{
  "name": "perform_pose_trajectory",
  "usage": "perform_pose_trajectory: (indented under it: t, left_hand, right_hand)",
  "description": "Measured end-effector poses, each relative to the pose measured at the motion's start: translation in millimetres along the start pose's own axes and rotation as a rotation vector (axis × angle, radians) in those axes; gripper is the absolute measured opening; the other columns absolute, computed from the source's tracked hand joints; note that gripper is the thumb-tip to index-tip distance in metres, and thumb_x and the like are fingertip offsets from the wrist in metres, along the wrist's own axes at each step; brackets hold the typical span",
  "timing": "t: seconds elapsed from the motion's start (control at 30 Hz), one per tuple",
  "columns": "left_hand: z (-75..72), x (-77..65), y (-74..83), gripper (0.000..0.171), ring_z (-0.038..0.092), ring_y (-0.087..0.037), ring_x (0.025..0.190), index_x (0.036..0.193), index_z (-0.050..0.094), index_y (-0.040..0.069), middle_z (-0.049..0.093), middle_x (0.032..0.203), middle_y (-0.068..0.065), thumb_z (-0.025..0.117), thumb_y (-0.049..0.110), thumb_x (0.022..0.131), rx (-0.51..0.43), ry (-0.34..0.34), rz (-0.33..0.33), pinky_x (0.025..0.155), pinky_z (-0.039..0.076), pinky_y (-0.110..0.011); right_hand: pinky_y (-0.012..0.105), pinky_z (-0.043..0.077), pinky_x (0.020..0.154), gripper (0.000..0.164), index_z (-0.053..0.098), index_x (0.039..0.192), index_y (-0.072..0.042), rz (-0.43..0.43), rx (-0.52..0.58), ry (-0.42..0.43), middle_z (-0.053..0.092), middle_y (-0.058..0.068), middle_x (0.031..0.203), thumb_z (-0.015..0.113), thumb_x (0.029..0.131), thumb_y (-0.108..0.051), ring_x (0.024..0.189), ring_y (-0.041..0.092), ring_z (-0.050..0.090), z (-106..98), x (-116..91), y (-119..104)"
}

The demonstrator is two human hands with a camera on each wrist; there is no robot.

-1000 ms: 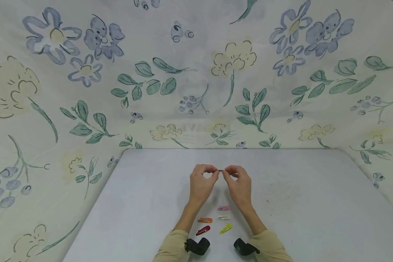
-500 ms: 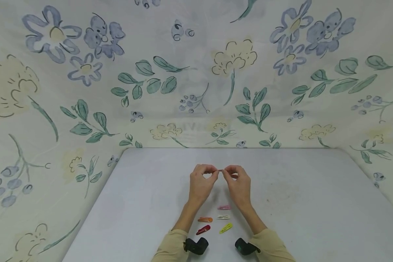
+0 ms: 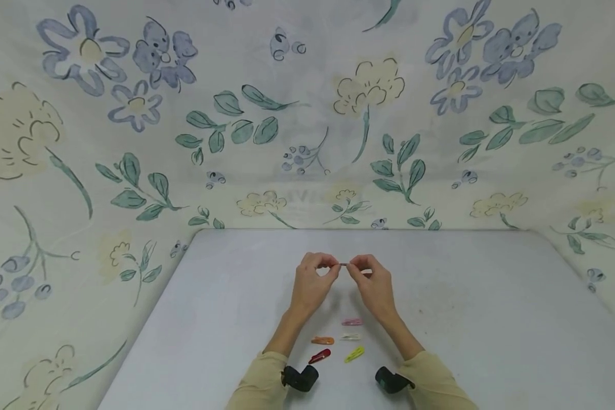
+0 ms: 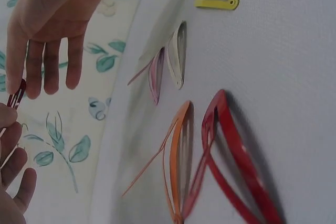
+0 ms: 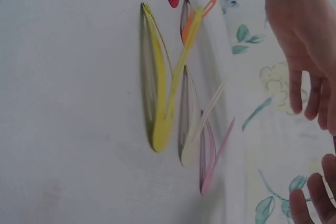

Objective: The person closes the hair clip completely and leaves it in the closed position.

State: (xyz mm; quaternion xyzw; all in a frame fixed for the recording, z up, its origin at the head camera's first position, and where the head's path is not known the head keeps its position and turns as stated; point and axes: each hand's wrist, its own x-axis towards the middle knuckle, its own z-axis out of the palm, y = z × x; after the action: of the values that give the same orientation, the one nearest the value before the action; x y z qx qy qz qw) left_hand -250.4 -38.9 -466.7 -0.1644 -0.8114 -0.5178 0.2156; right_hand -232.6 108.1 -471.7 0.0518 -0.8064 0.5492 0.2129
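Observation:
Both hands meet over the far middle of the table, pinching a small dark red snap hair clip [image 4: 18,95] between them. My left hand [image 3: 310,287] grips one end with thumb and forefinger; my right hand [image 3: 375,289] pinches the other. Fingers cover much of the clip, and only a short dark strip shows in the head view. Nearer the person lie a pink hair clip [image 3: 352,322], a white one [image 3: 351,337], an orange one [image 3: 322,340], a red one [image 3: 319,356] and a yellow one [image 3: 354,355]. Their prongs stand raised in the wrist views.
The pale tabletop [image 3: 210,341] ends at a floral cloth [image 3: 307,142] behind and at both sides. A black wrist camera [image 3: 300,378] sits on the left sleeve, another black camera [image 3: 393,380] on the right one.
Both wrists have spread slightly apart, while the fingertips stay together at the dark red clip. The head view has shifted a little. The clips on the table lie as before.

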Motion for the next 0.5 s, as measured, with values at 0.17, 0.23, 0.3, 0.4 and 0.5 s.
perform_pose_trajectory:
  t: [0.17, 0.23, 0.3, 0.4, 0.5]
  left_hand:
    - [-7.1, 7.8, 0.4, 0.005, 0.056, -0.017, 0.086, 0.085, 0.07, 0.006, 0.066, 0.085, -0.002, 0.073, 0.009, 0.085, 0.052, -0.027, 0.04, 0.081, 0.052, -0.039]
    - [-10.6, 10.8, -0.1, 0.005, 0.056, -0.017, 0.086, 0.086, 0.07, 0.005, 0.066, 0.085, -0.003, 0.073, 0.009, 0.086, 0.054, -0.046, 0.064, 0.081, 0.052, -0.041]
    - [-14.4, 13.2, -1.0, 0.005, 0.056, -0.018, 0.086, 0.087, 0.07, 0.005, 0.066, 0.085, -0.003, 0.074, 0.009, 0.085, 0.052, -0.071, 0.083, 0.08, 0.052, -0.046]
    - [-20.9, 15.9, -2.1, 0.005, 0.056, -0.019, 0.086, 0.088, 0.072, 0.007, 0.066, 0.084, -0.003, 0.075, 0.008, 0.085, 0.084, -0.111, 0.11, 0.079, 0.053, -0.049]
    - [-26.9, 18.7, -2.8, 0.005, 0.057, -0.017, 0.086, 0.089, 0.073, 0.009, 0.068, 0.083, -0.001, 0.076, 0.009, 0.085, 0.163, -0.147, 0.144, 0.078, 0.053, -0.044]
  right_hand:
    - [0.028, 0.05, 0.074, 0.012, 0.067, 0.098, -0.007, 0.032, 0.061, -0.092, 0.067, 0.006, 0.092, 0.069, 0.092, -0.017, 0.088, 0.019, 0.061, -6.3, 7.9, -2.3]
    - [0.029, 0.05, 0.076, 0.013, 0.067, 0.098, -0.006, 0.039, 0.07, -0.127, 0.067, 0.006, 0.092, 0.07, 0.092, -0.018, 0.09, 0.019, 0.06, -8.3, 11.3, -3.0]
    - [0.031, 0.05, 0.079, 0.013, 0.068, 0.097, -0.007, 0.046, 0.066, -0.157, 0.067, 0.005, 0.093, 0.07, 0.092, -0.018, 0.091, 0.019, 0.06, -9.9, 14.4, -3.6]
    - [0.031, 0.051, 0.08, 0.011, 0.068, 0.097, -0.007, 0.022, 0.031, -0.198, 0.068, 0.004, 0.092, 0.069, 0.092, -0.017, 0.092, 0.019, 0.06, -10.8, 17.2, -4.6]
    - [0.032, 0.052, 0.079, 0.009, 0.069, 0.097, -0.007, -0.037, -0.036, -0.221, 0.068, 0.002, 0.092, 0.069, 0.092, -0.015, 0.091, 0.018, 0.06, -9.7, 19.3, -4.9]
